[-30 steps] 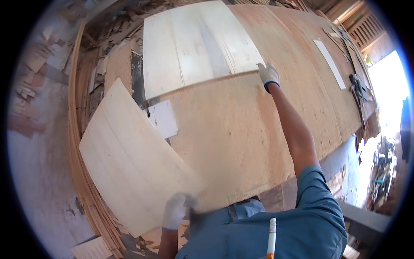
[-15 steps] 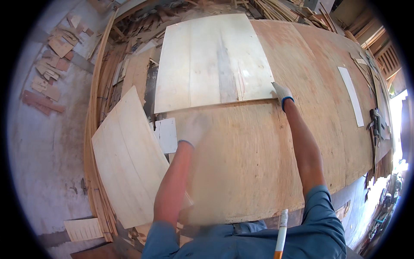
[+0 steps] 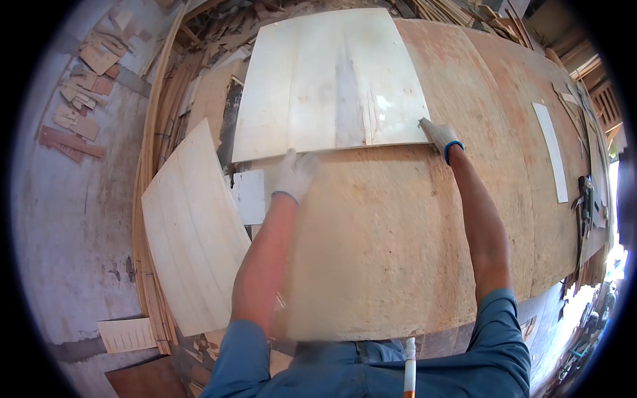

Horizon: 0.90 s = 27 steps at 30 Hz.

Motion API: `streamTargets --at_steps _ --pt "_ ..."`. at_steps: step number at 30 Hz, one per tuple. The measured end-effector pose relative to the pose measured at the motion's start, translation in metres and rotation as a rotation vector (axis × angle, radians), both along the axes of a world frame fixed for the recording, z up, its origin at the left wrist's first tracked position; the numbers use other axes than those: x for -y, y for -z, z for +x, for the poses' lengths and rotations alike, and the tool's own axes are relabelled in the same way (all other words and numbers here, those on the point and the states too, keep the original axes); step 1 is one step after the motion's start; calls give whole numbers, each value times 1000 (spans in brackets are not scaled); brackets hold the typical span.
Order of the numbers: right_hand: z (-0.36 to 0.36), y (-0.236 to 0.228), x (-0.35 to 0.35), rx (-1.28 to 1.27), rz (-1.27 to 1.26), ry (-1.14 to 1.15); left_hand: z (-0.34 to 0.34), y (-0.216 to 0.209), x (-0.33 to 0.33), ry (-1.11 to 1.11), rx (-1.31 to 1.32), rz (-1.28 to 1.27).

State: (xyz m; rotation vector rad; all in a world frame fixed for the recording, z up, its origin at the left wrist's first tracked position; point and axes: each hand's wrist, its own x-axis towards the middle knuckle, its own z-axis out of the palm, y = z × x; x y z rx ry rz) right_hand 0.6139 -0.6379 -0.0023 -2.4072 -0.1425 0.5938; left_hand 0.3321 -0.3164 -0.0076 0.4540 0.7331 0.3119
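A pale plywood sheet (image 3: 312, 86) with a grey streak lies across the far part of a large brown plywood worktop (image 3: 371, 245). My right hand (image 3: 440, 135), in a light glove with a blue cuff, is closed on the sheet's near right corner, thumb on top. At the near edge, left of its middle, my gloved left hand (image 3: 295, 175) has its thumb over the rim and its other fingers curled at the edge; it is slightly blurred. Left of that hand are a small white rectangular piece (image 3: 249, 197) and another pale plywood panel (image 3: 192, 232), set at an angle.
A narrow white strip (image 3: 551, 152) lies on the worktop's right side, near a dark hand tool (image 3: 584, 199). Long wooden strips (image 3: 147, 199) run along the left. Board offcuts (image 3: 83, 93) lie on the floor beyond. A cigarette (image 3: 410, 371) shows at the lower edge.
My left hand has moved forward to the pale sheet's near edge and taken hold there. My right hand stays on the corner. The view has shifted slightly.
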Motion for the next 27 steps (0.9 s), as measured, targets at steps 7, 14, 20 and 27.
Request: streamTargets --at_steps 7,14,20,27 --pt "-23 -21 39 278 305 -178 11 -21 17 -11 29 15" --pt "-96 -58 132 -113 202 191 -70 -18 99 166 91 5" --pt "-150 -85 381 121 136 218 -106 -83 305 529 95 39" --pt "-260 -61 527 285 -385 491 -154 -72 396 1167 567 900"
